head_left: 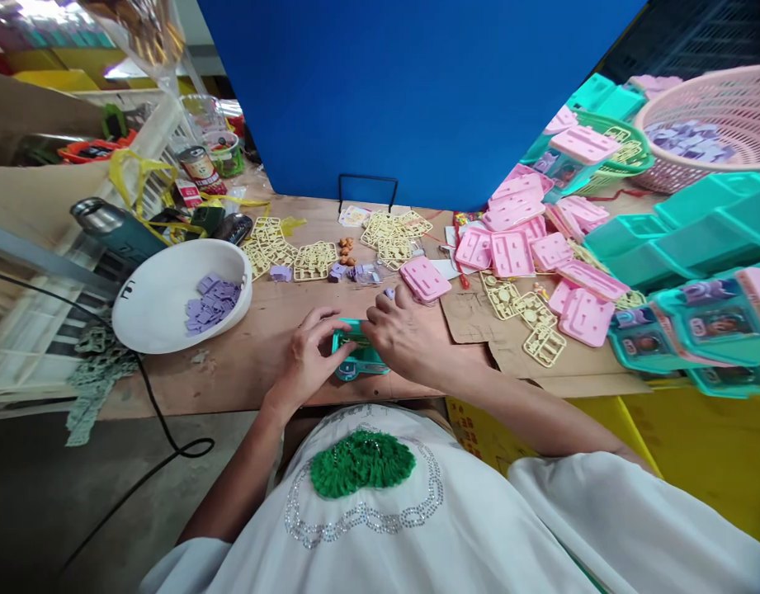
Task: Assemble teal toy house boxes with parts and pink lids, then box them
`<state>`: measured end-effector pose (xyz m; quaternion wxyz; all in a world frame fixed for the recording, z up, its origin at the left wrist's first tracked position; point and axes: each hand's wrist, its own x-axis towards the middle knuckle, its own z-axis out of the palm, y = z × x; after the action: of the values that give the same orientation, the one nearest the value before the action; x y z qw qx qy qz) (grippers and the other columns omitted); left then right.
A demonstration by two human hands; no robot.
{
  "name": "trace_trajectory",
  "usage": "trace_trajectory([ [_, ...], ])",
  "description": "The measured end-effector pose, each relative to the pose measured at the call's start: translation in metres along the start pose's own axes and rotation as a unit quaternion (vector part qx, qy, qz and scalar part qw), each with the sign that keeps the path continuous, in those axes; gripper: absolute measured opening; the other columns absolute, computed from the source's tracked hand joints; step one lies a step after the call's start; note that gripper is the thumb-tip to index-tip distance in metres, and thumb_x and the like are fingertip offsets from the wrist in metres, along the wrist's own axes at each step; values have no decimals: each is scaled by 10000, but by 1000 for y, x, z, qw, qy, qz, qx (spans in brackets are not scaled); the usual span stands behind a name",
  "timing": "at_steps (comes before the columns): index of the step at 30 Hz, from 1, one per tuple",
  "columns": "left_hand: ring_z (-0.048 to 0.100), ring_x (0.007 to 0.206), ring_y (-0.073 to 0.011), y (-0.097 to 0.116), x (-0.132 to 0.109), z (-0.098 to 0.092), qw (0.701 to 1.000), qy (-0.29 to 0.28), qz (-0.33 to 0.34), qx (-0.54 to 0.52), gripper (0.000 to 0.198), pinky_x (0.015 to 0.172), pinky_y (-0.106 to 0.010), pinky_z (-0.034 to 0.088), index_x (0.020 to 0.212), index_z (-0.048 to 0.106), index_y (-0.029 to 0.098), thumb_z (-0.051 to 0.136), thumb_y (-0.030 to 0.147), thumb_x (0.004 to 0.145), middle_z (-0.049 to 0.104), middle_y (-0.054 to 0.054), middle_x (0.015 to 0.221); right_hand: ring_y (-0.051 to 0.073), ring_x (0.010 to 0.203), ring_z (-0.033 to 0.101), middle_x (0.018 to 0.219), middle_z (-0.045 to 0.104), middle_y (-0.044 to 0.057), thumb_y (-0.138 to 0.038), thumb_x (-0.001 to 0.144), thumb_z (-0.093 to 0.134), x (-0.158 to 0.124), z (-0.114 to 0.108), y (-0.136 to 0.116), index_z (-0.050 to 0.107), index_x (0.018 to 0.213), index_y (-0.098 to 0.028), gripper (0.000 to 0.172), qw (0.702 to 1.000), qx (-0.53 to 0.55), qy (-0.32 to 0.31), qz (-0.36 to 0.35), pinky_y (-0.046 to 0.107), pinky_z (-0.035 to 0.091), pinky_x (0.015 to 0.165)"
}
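Observation:
A small teal plastic toy box (pixel 362 367) lies on the table edge right in front of me. My left hand (pixel 314 351) grips its left side, thumb reaching over the opening and fingers along the far rim. Over the right part of the box, my right hand (pixel 397 330) has its fingers pinched together; whatever sits between them is hidden. A pink molded panel (pixel 424 279) lies just beyond my right hand. Purple pieces (pixel 347 272) and a cream-colored frame of small parts (pixel 315 261) are spread past both hands.
A white bowl (pixel 169 338) with purple pieces (pixel 214 305) stands left, near a steel-topped bottle (pixel 116 227). A blue board (pixel 380 99) rises at the back. Pink panels (pixel 512 252), stacked teal boxes (pixel 707 235) and a pink basket (pixel 751 124) crowd the right.

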<state>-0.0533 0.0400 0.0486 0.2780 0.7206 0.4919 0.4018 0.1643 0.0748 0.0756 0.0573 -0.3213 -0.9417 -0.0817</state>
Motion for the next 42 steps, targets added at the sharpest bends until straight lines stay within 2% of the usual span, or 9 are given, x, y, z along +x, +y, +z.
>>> trace_trajectory([
  [4,718,1190,-260,-4,1,3,1000,20,7,1,109,982,-371,615,1012,798,227,745,246,918,694,-112,1281,320,963,504,875,669,139,-116,981,582,1,-4,-2,744,918,-172,183,1000,26,-1,12,565,379,968],
  [9,748,1064,-267,-10,6,7,998,19,14,51,125,985,-445,612,886,818,221,699,201,918,721,-119,1254,296,960,500,896,670,116,-133,993,599,-6,-9,-5,742,926,-180,165,999,48,7,22,519,368,972],
  [13,752,1096,-283,-11,9,6,999,1,4,49,124,986,-454,620,889,822,239,706,273,913,721,-112,1287,253,930,526,938,692,98,-179,1035,574,-19,-13,8,742,945,-178,190,990,117,65,46,440,393,901],
  [19,739,1173,-258,-4,7,2,999,24,-16,-32,236,841,-312,662,990,834,267,679,443,961,710,-85,1327,246,860,612,897,747,109,-272,1046,561,-73,-8,90,783,956,-186,254,934,166,204,243,393,466,792],
  [25,711,1177,-225,-15,-5,-9,988,154,23,-4,200,1048,-340,580,1066,814,265,697,394,968,736,-54,1273,249,797,708,876,809,97,-263,898,654,-141,1,181,819,853,-195,184,833,125,234,486,356,530,757],
  [29,714,1094,-201,-34,-25,-5,976,218,7,-8,200,1016,-316,561,1052,803,231,705,380,962,744,-63,1208,247,803,733,903,824,120,-223,898,600,-169,2,214,830,888,-151,241,783,100,211,576,321,531,723],
  [32,708,1079,-208,-47,-41,2,972,235,-16,-9,221,1007,-328,550,1050,802,213,716,391,952,746,-74,1176,241,882,740,987,826,130,-181,896,590,-174,9,225,836,944,-128,256,769,101,155,612,306,528,779],
  [39,704,1007,-212,-59,-48,10,960,274,-52,-39,257,950,-344,564,1007,791,185,733,423,929,741,-82,1101,337,1179,637,1136,771,213,-391,958,657,-146,33,237,835,1010,-114,333,753,74,32,653,418,473,1002],
  [42,710,995,-219,-59,-46,8,955,283,-71,-52,290,947,-347,574,992,789,181,745,456,911,748,-82,1084,329,1188,631,1165,763,229,-343,968,623,-126,35,243,823,1063,-101,328,748,61,5,660,399,463,1003],
])
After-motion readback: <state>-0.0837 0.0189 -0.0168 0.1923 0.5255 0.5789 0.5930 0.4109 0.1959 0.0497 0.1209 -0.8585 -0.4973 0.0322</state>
